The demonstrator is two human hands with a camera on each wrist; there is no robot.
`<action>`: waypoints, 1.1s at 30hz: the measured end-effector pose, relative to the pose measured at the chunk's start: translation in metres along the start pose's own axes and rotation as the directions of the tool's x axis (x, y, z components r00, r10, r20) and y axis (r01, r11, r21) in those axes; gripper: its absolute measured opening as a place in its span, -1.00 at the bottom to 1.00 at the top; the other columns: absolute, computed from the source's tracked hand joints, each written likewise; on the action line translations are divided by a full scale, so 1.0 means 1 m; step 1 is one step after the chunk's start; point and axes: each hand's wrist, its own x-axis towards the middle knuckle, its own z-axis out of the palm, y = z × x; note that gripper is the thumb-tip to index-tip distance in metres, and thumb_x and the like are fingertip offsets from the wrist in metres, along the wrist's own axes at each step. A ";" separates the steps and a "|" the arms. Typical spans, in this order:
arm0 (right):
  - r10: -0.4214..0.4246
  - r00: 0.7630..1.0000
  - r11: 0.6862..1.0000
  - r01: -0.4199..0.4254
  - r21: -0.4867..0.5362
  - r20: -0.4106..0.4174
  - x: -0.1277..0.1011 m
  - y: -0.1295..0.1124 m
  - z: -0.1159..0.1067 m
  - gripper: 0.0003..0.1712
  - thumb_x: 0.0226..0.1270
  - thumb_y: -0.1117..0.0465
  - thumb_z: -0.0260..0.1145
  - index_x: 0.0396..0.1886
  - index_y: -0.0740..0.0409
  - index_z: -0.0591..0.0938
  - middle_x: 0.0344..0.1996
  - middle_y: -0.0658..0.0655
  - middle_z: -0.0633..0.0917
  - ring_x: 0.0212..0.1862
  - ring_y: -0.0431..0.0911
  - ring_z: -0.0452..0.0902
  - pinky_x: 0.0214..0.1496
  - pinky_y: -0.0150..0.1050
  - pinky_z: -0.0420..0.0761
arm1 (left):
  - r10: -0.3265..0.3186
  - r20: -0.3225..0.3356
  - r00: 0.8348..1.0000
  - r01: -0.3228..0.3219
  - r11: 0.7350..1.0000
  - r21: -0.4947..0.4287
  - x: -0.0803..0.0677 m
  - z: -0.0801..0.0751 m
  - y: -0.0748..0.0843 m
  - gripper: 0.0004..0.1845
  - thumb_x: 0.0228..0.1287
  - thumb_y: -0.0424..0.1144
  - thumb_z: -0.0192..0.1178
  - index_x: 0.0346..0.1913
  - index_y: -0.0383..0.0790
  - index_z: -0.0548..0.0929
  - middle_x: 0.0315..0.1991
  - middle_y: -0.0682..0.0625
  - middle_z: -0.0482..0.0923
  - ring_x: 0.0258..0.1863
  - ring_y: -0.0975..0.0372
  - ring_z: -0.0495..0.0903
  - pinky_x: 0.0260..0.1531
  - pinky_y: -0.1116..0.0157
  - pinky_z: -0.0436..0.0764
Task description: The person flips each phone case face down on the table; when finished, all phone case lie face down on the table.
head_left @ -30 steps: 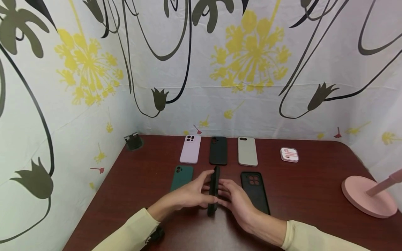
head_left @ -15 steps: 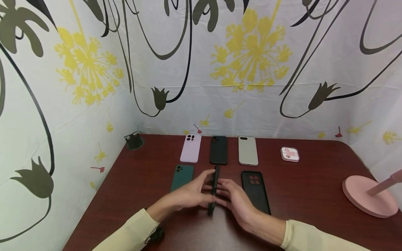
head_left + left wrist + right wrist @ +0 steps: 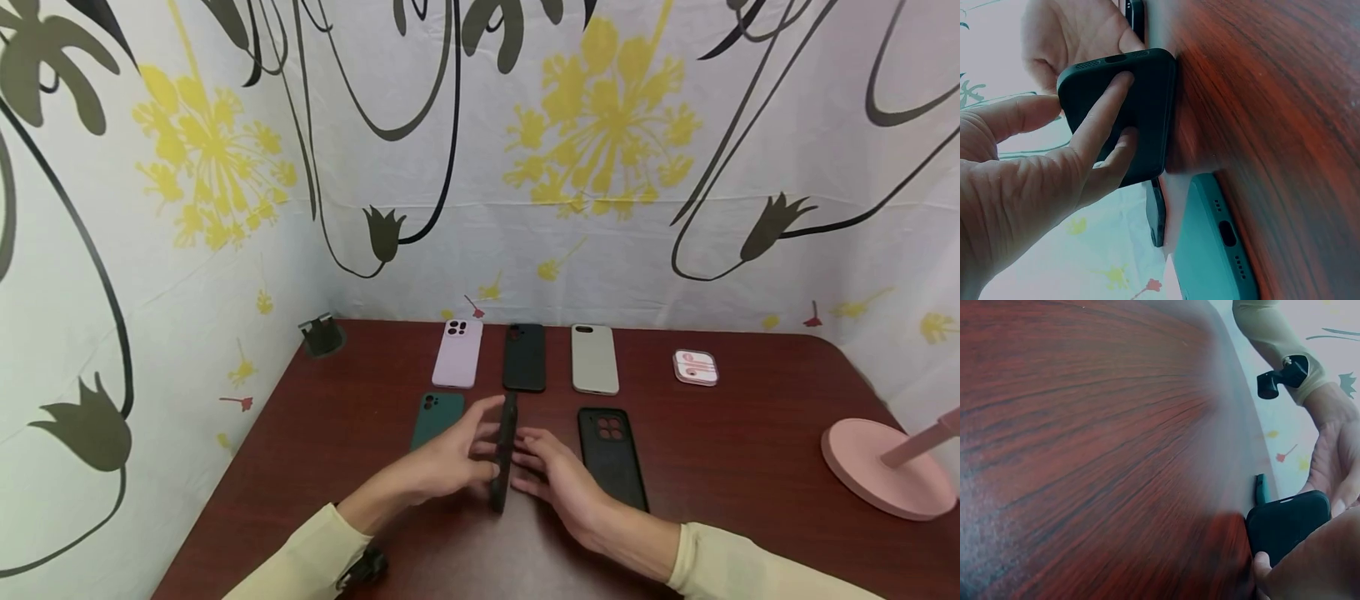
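A dark phone case (image 3: pixel 510 417) stands on its long edge on the red-brown table (image 3: pixel 750 467), between my two hands. My left hand (image 3: pixel 450 462) presses straight fingers against its left face; the left wrist view shows two fingers (image 3: pixel 1107 119) flat on the case (image 3: pixel 1141 100), thumb apart. My right hand (image 3: pixel 562 479) lies with straight fingers against the other face. In the right wrist view the case (image 3: pixel 1285 525) shows with a right fingertip (image 3: pixel 1260 561) at its lower edge.
Around the hands lie a green case (image 3: pixel 435 417), a black case (image 3: pixel 611 454), and behind them lilac (image 3: pixel 457 354), black (image 3: pixel 524 358) and beige (image 3: pixel 594 360) cases. A small white-pink box (image 3: pixel 695 367), a pink round base (image 3: pixel 885 467) and a dark stand (image 3: pixel 322 335) sit farther off.
The upright case and both hands have shifted slightly to the left; the case still stands on its edge between the hands.
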 end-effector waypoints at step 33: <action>-0.088 0.990 0.989 0.074 -0.128 -0.112 0.008 0.005 -0.007 -0.36 0.68 0.28 0.05 0.64 0.24 0.16 0.56 0.38 0.30 0.53 0.28 0.36 0.51 0.16 0.50 | 0.024 -0.098 0.995 -0.010 0.989 0.145 0.002 -0.011 -0.025 0.00 0.35 -0.61 0.16 0.70 -0.01 -0.05 0.34 -0.23 0.42 0.10 0.07 0.72 -0.03 0.29 0.62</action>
